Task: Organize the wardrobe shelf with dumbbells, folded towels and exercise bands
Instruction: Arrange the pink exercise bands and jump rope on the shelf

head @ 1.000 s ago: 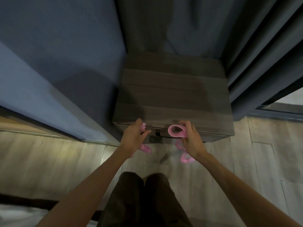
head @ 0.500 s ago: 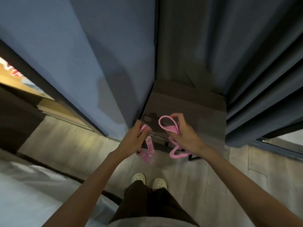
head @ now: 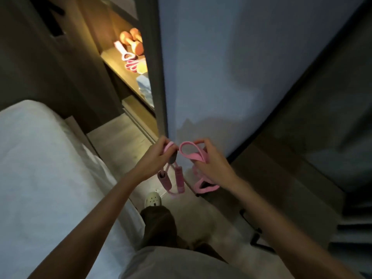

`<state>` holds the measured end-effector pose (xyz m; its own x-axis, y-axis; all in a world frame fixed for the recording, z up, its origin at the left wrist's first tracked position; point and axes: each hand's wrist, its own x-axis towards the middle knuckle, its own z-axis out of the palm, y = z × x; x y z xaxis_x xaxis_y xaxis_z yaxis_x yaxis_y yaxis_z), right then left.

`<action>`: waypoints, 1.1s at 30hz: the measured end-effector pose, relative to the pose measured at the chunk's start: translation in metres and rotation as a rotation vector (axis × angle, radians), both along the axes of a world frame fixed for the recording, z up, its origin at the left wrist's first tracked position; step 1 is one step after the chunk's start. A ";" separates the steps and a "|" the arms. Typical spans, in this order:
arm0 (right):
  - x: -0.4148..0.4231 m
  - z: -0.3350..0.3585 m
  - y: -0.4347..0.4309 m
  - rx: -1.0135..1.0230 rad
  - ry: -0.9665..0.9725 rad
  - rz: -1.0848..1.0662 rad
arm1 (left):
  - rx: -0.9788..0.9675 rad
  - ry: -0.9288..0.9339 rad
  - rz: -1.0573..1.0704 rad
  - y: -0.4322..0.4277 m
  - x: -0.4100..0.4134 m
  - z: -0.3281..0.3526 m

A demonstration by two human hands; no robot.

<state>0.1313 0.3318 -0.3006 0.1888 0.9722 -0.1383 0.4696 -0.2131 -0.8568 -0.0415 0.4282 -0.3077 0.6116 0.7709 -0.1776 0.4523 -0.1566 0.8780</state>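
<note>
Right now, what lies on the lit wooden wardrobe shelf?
Orange dumbbells, a pink-and-white exercise band, a yellow object and blue folded cloth. The grey door edge covers the rest.

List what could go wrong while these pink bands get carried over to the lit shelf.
1. The tube band hangs in loose loops below the left hand. It may swing and snag the door edge beside the shelf.
2. Both hands are full, with the right hand gripping the flat band. No hand is free to shift the dumbbells already on the shelf, so a band could be set down badly and slip off.
</note>
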 end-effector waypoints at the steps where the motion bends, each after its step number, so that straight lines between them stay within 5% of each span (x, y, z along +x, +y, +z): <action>1: -0.008 0.000 0.019 0.001 0.000 0.010 | 0.006 0.003 0.030 0.015 -0.010 0.001; 19: -0.152 0.030 0.359 0.098 0.024 0.060 | 0.135 -0.061 0.282 0.327 -0.163 0.046; 33: -0.158 0.017 0.580 0.128 -0.027 0.063 | 0.182 -0.066 0.351 0.532 -0.170 0.058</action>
